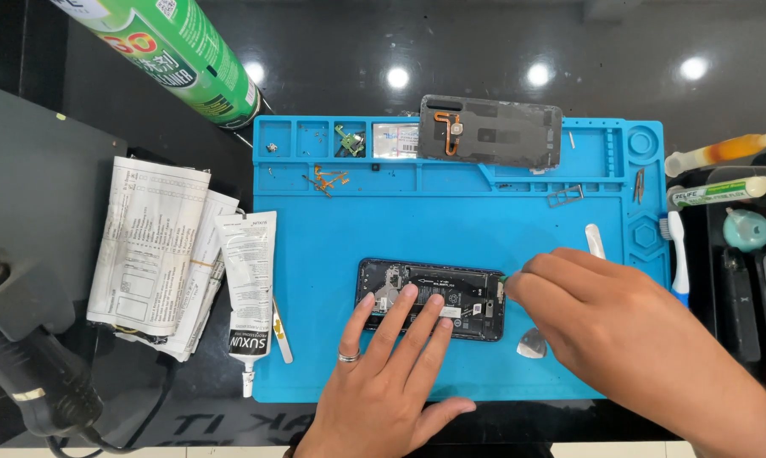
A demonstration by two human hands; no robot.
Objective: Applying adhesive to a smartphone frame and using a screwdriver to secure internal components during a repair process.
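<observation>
An opened black phone (425, 287) lies face down on the blue work mat (332, 246), its insides showing. My left hand (383, 373), a ring on one finger, rests flat with fingertips pressing on the phone's lower half. My right hand (603, 326) pinches a small green-tipped tool (504, 276) at the phone's right end. The removed back cover (490, 129) lies at the mat's top edge.
A glue tube (249, 280) and folded papers (158, 250) lie left of the mat. A green spray can (183, 53) is at the top left. Small parts and screws sit in the mat's trays (349, 140). A pick (532, 343), syringes (722, 151) and a brush (676, 254) are on the right.
</observation>
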